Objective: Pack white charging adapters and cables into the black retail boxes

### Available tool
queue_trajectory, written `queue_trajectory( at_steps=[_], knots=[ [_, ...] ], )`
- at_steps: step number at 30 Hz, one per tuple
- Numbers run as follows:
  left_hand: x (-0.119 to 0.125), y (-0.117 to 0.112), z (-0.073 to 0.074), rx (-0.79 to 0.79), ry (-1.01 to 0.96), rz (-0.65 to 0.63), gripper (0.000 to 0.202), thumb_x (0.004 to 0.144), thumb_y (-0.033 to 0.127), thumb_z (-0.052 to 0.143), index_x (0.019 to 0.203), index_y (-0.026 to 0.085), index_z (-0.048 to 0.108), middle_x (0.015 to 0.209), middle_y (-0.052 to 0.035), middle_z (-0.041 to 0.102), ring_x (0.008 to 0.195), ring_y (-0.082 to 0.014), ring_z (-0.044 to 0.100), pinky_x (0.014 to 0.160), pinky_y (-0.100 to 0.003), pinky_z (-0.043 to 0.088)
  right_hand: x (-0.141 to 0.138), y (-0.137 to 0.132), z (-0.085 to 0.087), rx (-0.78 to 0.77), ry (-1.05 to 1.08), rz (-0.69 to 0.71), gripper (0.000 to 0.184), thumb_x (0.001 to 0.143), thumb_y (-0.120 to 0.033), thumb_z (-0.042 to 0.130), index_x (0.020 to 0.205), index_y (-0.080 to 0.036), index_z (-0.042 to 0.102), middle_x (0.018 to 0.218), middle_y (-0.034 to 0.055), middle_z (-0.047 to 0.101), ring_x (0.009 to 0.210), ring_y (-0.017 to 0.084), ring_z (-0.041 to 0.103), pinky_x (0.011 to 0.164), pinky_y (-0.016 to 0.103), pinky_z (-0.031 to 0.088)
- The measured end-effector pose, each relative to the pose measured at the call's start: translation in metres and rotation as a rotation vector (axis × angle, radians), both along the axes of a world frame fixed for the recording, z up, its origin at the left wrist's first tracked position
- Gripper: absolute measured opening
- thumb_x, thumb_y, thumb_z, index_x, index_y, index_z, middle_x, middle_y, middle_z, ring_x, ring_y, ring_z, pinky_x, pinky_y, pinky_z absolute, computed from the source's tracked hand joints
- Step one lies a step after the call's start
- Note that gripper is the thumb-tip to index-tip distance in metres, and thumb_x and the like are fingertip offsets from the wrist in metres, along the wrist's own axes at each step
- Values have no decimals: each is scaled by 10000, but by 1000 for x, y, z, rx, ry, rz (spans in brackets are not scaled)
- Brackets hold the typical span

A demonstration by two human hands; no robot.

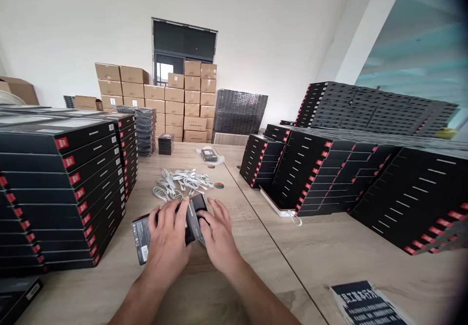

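Observation:
Between my hands is a black printed cardboard box (192, 220), tilted above the wooden table (256, 271). My left hand (168, 234) lies across it from above, its fingers bent over the box and hiding much of it. A grey printed panel with a white label (142, 239) shows left of that hand; whether it belongs to the same box I cannot tell. My right hand (221, 237) grips the right end, thumb against the dark edge. Just beyond lies a loose heap of white cables (183, 181).
Stacks of black boxes with red tabs stand left (84, 183) and right (310, 169). A small dark box (209, 155) lies on white wrapping farther back. Brown cartons (173, 100) are piled by the window. A printed sheet (369, 303) lies at lower right.

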State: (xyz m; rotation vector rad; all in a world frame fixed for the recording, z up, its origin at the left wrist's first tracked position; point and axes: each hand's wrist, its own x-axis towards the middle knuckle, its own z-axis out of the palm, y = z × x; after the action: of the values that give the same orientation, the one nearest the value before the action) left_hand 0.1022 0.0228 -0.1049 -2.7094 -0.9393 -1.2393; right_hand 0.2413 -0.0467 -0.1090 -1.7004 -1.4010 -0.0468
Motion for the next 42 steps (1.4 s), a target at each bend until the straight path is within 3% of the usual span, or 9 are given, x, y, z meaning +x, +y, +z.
queue_trajectory(
  at_steps=[4,10,17,19,22,26,30,35,42],
  knots=[
    [-1,-3,6,20,32,-45,794,675,53,588,1414,210,344,1353,-160,520,1270,-322,457,1092,-513,219,7,5,-4,-51,382,101,113,862,-296,577,877,-242,676,1397,53,522,1360,284,378,1108,497,303],
    [-3,5,4,-38,31,15,727,698,149,624,1383,227,389,1325,-147,546,1214,-311,489,1022,-462,302,37,1,12,288,994,168,262,706,-344,759,732,-223,528,1278,47,621,1048,240,645,743,312,539],
    [-14,31,-12,-317,43,211,757,619,250,694,1335,205,454,1418,-176,469,1286,-383,401,1061,-578,216,80,-1,12,401,1305,51,190,700,-283,741,741,-227,564,767,-17,727,635,120,656,371,151,394],
    [-16,37,-7,-523,-203,140,726,672,340,686,1343,201,450,1446,-173,445,1308,-358,410,1084,-554,240,75,0,9,302,1329,90,150,703,-262,738,729,-207,601,688,-11,711,563,117,638,348,151,386],
    [-16,34,5,-1186,-554,-176,622,786,521,587,1297,180,490,1299,-170,592,1129,-291,605,942,-442,453,54,5,6,121,1350,202,170,675,-253,788,746,-169,658,712,28,725,570,133,655,368,160,408],
    [-12,22,12,-1804,-397,-596,464,722,447,720,1051,133,625,992,-150,738,800,-257,714,643,-323,519,40,10,2,-70,1026,200,329,800,-487,659,874,-169,696,934,88,746,775,193,692,549,245,510],
    [-6,24,8,-1691,-752,-522,275,690,272,776,894,143,644,942,-105,759,803,-192,716,698,-264,514,48,10,-5,-166,495,-17,352,798,-520,610,801,-183,714,872,66,730,834,222,647,715,301,469],
    [-1,38,0,-1538,-1214,-389,234,745,295,732,912,191,607,1030,-90,748,903,-189,697,730,-282,521,43,16,-17,-293,431,53,193,477,-185,817,529,-201,632,539,-46,592,591,148,542,577,242,353],
    [-1,38,-1,-1437,-1337,-391,398,660,269,822,988,251,598,1096,-31,714,977,-178,670,780,-285,518,47,16,-7,-170,609,102,273,761,-472,619,773,-201,596,603,-39,584,473,112,486,468,229,360]
  ],
)
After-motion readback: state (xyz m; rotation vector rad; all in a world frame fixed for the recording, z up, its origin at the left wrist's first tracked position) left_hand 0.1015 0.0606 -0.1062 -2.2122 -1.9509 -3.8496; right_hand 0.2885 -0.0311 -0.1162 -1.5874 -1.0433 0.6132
